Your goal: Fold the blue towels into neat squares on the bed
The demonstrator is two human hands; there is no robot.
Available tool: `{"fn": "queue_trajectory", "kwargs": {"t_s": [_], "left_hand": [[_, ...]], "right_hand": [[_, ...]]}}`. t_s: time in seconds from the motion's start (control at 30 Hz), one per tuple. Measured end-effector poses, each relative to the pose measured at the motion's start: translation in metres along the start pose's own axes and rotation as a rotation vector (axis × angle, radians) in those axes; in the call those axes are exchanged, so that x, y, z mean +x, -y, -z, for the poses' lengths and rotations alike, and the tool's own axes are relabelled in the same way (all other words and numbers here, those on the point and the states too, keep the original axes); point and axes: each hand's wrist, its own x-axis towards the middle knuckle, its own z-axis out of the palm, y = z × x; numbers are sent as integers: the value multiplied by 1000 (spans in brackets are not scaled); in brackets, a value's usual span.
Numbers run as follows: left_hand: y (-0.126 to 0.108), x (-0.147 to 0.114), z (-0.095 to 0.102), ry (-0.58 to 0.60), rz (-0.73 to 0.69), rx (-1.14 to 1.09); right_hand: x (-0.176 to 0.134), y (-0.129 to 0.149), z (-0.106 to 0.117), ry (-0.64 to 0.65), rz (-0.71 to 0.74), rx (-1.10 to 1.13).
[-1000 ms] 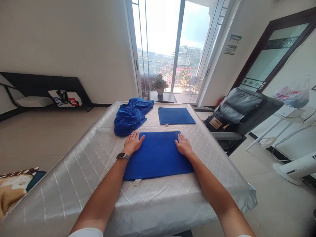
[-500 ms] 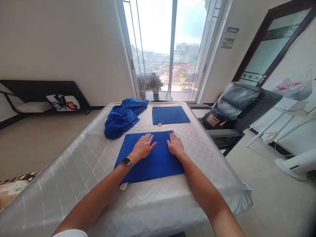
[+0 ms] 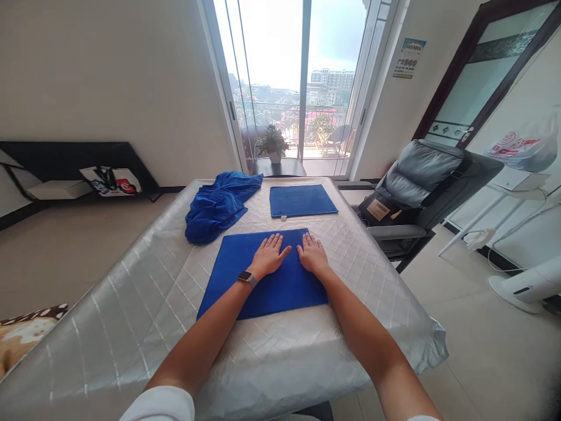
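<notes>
A blue cloth (image 3: 272, 289) lies flat, a rough rectangle, on the near half of the covered table. Both palms rest on its upper part. My left hand (image 3: 270, 257), with a watch (image 3: 246, 276) on the wrist, is flat near the cloth's middle, fingers stretched out and thumb apart. At the cloth's far right corner, my right hand (image 3: 312, 254) also lies flat with its fingers extended. Beyond them is a second flat blue cloth (image 3: 303, 200) with a small white tag on its near edge. A crumpled blue cloth (image 3: 219, 207) is heaped at the far left.
A silvery quilted cover (image 3: 144, 292) drapes over the table. Behind it stand a potted plant (image 3: 272, 140) on a dark chair (image 3: 280, 169) and a glass sliding door. A grey armchair (image 3: 421, 175) with a black bag is on the right; a black bench (image 3: 74, 161) is on the left.
My left hand has slid to the right across the near cloth, closer to my right hand. The right hand stays near the far right corner. The view has shifted slightly.
</notes>
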Motion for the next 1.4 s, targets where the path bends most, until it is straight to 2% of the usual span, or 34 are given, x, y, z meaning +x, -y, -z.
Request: {"fn": "queue_trajectory", "kwargs": {"t_s": [0.2, 0.27, 0.33, 0.57, 0.73, 1.07, 1.2, 1.3, 1.4], "left_hand": [[101, -42, 14, 0, 277, 51], [122, -50, 14, -24, 336, 49], [132, -54, 13, -39, 355, 36], [124, -54, 14, -56, 363, 14], [122, -54, 17, -29, 369, 9], [130, -53, 13, -35, 361, 36], [135, -58, 16, -105, 415, 91], [116, -60, 20, -158, 332, 88], [71, -49, 20, -143, 102, 20]], "right_hand": [[2, 0, 0, 27, -15, -9], [3, 0, 1, 33, -18, -20], [2, 1, 1, 40, -21, -32], [5, 1, 11, 10, 15, -147], [24, -2, 18, 67, -12, -124], [32, -6, 2, 24, -23, -57], [33, -6, 2, 13, -16, -46], [33, -5, 3, 11, -17, -27], [33, -4, 2, 12, -12, -13]]}}
